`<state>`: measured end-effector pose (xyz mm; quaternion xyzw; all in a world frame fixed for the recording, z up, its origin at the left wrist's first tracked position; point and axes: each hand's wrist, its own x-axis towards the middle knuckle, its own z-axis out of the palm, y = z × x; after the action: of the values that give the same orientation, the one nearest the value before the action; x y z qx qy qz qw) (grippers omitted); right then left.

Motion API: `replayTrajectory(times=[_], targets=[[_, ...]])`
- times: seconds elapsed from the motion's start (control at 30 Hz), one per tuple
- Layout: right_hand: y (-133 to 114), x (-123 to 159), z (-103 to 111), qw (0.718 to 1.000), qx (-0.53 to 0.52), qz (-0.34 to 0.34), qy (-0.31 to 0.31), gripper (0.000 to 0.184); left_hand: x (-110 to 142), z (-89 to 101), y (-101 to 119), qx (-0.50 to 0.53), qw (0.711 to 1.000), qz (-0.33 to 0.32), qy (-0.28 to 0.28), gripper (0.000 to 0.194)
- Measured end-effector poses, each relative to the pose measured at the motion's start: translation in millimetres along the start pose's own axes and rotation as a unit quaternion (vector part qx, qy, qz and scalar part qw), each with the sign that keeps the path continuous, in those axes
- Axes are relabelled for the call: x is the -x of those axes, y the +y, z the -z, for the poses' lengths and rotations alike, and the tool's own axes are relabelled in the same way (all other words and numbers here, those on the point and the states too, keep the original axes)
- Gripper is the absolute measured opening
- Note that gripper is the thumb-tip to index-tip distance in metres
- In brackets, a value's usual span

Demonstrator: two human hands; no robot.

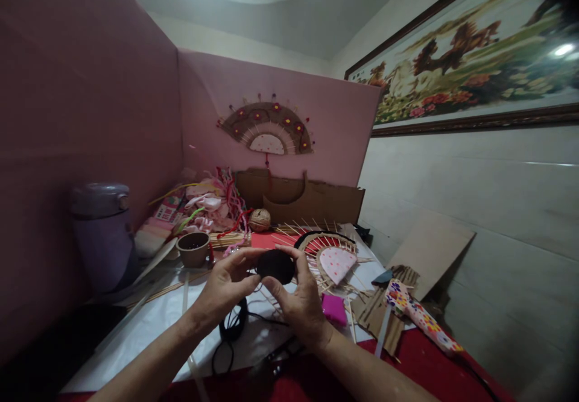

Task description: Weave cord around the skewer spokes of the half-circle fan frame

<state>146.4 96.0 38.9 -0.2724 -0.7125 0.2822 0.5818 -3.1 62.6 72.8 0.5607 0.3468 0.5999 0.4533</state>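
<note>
My left hand (pixel 226 290) and my right hand (pixel 301 302) are raised over the table and together pinch a black ball of yarn (pixel 275 265) between thumbs and fingertips. A black strand runs down from it to a loose coil of black cord (pixel 233 326) on the white sheet below. Just beyond my right hand lies a half-made fan (pixel 332 257) of thin sticks woven with cord, with a pink dotted centre.
A purple flask (pixel 102 233) stands at the left, a small brown cup (pixel 193 248) and a twine ball (pixel 259 219) behind. Pink ribbons (pixel 208 203), cardboard pieces (pixel 312 200), a pink block (pixel 333 308) and a patterned roll (pixel 420 316) surround the work. A finished fan (pixel 268 128) hangs on the pink wall.
</note>
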Motion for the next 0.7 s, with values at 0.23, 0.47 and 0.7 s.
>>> replayTrajectory(times=[0.23,0.47,0.7], targets=[[-3.5,-0.9,-0.1,0.996,0.017,0.090,-0.019,0.048,-1.6,-0.2,-6.1,-0.037,0.999,-0.030,0.009,0.031],[-4.3,-0.5,0.2,0.994,0.011,0.102,-0.024,0.057,3.4,3.2,-5.3,-0.202,0.974,-0.107,0.003,0.032],[-2.4,0.7,0.8,0.994,0.032,0.098,-0.032,0.064,7.0,5.6,-9.8,-0.342,0.924,-0.172,0.018,0.040]])
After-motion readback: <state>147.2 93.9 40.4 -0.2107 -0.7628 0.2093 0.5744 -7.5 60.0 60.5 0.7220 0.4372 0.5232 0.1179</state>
